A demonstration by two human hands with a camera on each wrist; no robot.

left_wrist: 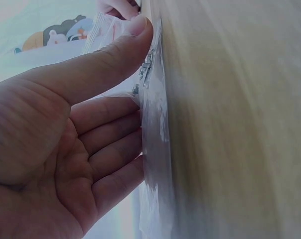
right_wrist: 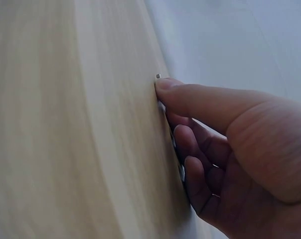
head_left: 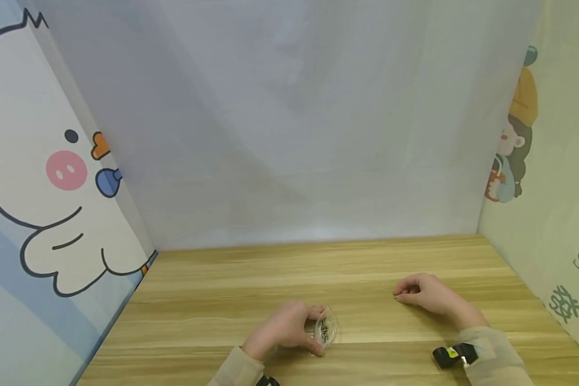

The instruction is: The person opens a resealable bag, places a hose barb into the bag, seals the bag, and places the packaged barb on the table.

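Note:
At the front middle of the table, my left hand holds a clear plastic bag by its mouth, thumb on the near side and fingers on the far side. Several small silvery metal pieces lie inside the bag; they are too small to name. In the left wrist view the bag lies flat along the tabletop beside the fingers. Farther right, my right hand pinches one tiny metal piece between thumb and index finger, right at the table surface. The other right fingers curl beneath, close to the wood.
The wood-grain table reaches back to a plain pale curtain. Cartoon-printed sheets stand at the left and the right. A black wrist device is strapped over the right sleeve.

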